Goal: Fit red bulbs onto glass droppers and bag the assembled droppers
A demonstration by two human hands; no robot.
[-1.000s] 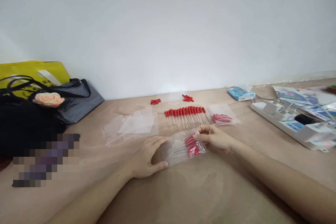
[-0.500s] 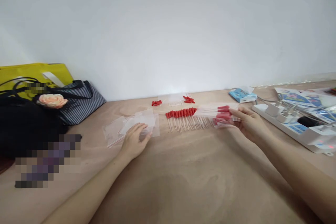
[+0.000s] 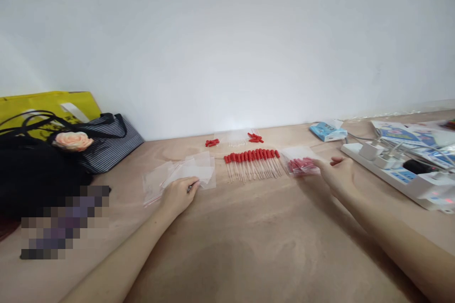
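Observation:
My left hand (image 3: 180, 194) rests at the lower edge of a pile of clear plastic bags (image 3: 192, 166), its fingers curled together around a small dark object that I cannot make out. At the right, my right hand (image 3: 336, 173) is beside a clear bag with red pieces inside (image 3: 302, 165), fingers apart and nothing visible in them. Between the hands lies a row of thin sticks with red tips (image 3: 252, 156). Behind the row are two small groups of red pieces (image 3: 212, 142) (image 3: 255, 138), with a clear bag and pale sticks (image 3: 237, 142) between them.
A white power strip (image 3: 394, 170) with plugs stands at the right, near a blue tissue pack (image 3: 327, 131) and printed packets (image 3: 405, 133). A striped bag (image 3: 113, 144), a yellow bag (image 3: 50, 104) and a black item (image 3: 39, 170) are at the left.
My right hand has let go of the bag with red pieces, which now lies flat right of the row. My left hand's fingers have curled in.

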